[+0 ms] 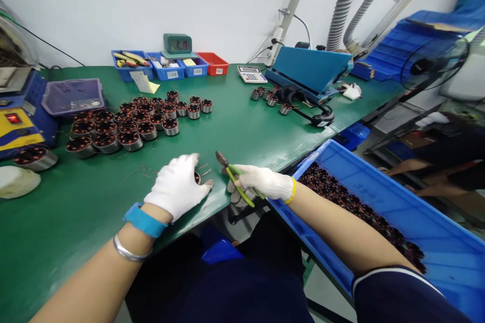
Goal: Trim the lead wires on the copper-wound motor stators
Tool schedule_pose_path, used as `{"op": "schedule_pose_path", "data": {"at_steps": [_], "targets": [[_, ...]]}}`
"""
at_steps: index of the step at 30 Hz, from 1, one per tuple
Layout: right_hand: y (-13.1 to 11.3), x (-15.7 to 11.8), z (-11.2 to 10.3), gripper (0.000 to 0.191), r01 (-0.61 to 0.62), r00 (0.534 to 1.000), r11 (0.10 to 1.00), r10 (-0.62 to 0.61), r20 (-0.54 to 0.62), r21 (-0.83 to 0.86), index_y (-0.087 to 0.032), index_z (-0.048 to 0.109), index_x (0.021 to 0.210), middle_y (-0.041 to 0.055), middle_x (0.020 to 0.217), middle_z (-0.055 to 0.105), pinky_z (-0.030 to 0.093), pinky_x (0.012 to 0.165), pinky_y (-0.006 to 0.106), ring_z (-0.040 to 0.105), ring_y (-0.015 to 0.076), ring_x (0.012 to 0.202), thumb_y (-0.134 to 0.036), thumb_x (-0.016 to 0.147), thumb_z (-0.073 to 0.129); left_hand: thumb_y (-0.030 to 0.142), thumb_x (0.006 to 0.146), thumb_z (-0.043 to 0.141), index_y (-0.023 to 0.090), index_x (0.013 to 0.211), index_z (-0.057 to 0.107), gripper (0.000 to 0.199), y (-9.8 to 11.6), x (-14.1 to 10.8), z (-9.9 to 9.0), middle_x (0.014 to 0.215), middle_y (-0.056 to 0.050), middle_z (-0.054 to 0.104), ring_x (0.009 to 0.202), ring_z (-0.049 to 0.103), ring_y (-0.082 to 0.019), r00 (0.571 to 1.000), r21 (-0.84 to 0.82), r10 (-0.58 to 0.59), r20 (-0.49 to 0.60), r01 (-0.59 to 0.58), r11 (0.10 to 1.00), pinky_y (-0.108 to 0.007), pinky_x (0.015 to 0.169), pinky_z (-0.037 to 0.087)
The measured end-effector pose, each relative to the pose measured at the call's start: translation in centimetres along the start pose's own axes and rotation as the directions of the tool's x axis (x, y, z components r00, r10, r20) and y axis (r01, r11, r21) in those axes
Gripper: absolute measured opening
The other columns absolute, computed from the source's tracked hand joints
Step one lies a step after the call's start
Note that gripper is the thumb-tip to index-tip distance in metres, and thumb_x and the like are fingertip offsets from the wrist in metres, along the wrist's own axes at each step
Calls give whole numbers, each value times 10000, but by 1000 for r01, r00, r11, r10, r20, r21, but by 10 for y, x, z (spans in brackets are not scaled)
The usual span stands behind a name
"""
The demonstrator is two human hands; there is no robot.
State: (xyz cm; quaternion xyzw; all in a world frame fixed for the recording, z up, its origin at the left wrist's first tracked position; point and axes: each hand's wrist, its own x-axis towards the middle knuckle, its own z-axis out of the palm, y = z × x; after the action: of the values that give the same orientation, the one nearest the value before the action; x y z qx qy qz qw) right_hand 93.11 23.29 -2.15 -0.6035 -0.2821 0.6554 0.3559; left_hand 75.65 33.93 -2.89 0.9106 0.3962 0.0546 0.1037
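Observation:
My left hand point(176, 184), in a white glove, is closed around a copper-wound motor stator point(197, 178) near the front edge of the green table. Most of that stator is hidden by the glove; a few copper wire ends stick out to the right. My right hand point(263, 181), also gloved, grips a pair of green-handled cutting pliers point(237, 186). Their jaws point up and left, a little apart from the stator. Several more stators point(130, 140) with metal rims stand grouped on the table at the left.
On my right a blue crate point(364, 176) holds many stators. Small blue bins point(170, 71), a red bin point(212, 63), a clock point(178, 44) and a calculator point(252, 74) line the back. A teal machine point(308, 70) stands back right; another person's arm point(401, 166) shows at far right.

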Motion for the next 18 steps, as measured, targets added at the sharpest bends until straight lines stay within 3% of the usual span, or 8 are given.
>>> {"op": "schedule_pose_path", "data": {"at_steps": [3, 6, 8, 10, 12, 14, 16, 18], "targets": [[7, 1, -7, 486, 15, 1000, 985, -18, 15, 169, -215, 462, 1136, -21, 751, 616, 552, 628, 290, 653, 144, 627, -137, 660, 522, 559, 741, 519, 134, 1029, 645, 529, -1, -5, -9, 1005, -165, 642, 916, 620, -366, 999, 141, -29, 32, 25, 990, -482, 759, 521], [8, -2, -9, 515, 35, 999, 993, -35, -2, 116, -207, 456, 1161, -11, 781, 619, 537, 639, 285, 653, 148, 663, -164, 653, 528, 339, 805, 450, 163, 1100, 640, 393, -9, -9, -11, 1119, -138, 645, 1044, 601, -336, 977, 63, 203, 66, -207, 976, -494, 894, 492], [4, -7, -8, 471, 54, 996, 994, -60, -60, -91, -200, 469, 1158, 10, 818, 630, 524, 642, 287, 648, 157, 693, -209, 689, 521, 226, 762, 448, 181, 1276, 536, 524, -16, -11, -15, 1349, -106, 532, 1257, 475, -299, 927, -88, 376, -11, -375, 923, -474, 1050, 399], [-2, -14, -5, 454, 49, 979, 894, -132, -158, -445, -207, 488, 1176, 44, 893, 652, 512, 673, 321, 649, 193, 760, -280, 730, 525, 227, 719, 482, 188, 1357, 444, 640, -20, -13, -22, 1469, -76, 405, 1341, 384, -268, 905, -289, 409, -118, -426, 857, -437, 1107, 350], [-8, -19, -3, 498, -17, 931, 661, -264, -254, -750, -230, 491, 1224, 79, 1033, 656, 491, 758, 398, 637, 263, 902, -355, 745, 539, 313, 721, 517, 160, 1318, 467, 619, -19, -13, -31, 1399, -98, 487, 1240, 501, -260, 949, -490, 242, -200, -311, 815, -408, 1045, 429], [-12, -19, -3, 552, -95, 885, 483, -359, -296, -871, -261, 469, 1277, 87, 1149, 629, 449, 840, 475, 596, 326, 1028, -407, 750, 543, 463, 734, 535, 141, 1157, 572, 532, -13, -10, -35, 1166, -113, 643, 1040, 622, -261, 979, -548, -49, -197, -69, 834, -399, 930, 508], [-13, -14, -3, 556, -102, 889, 458, -356, -287, -883, -283, 455, 1298, 71, 1167, 626, 438, 865, 481, 589, 331, 1051, -442, 770, 524, 642, 688, 552, 152, 1007, 617, 588, -6, -7, -32, 1008, -121, 681, 931, 649, -297, 959, -405, -250, -133, 178, 897, -435, 841, 530], [-13, -7, 0, 531, -69, 892, 478, -363, -269, -876, -294, 456, 1291, 58, 1156, 630, 462, 843, 442, 605, 305, 1026, -469, 792, 502, 759, 635, 540, 180, 937, 620, 657, -3, -6, -25, 963, -128, 682, 901, 647, -347, 960, -192, -278, -26, 268, 944, -471, 772, 527]]}}
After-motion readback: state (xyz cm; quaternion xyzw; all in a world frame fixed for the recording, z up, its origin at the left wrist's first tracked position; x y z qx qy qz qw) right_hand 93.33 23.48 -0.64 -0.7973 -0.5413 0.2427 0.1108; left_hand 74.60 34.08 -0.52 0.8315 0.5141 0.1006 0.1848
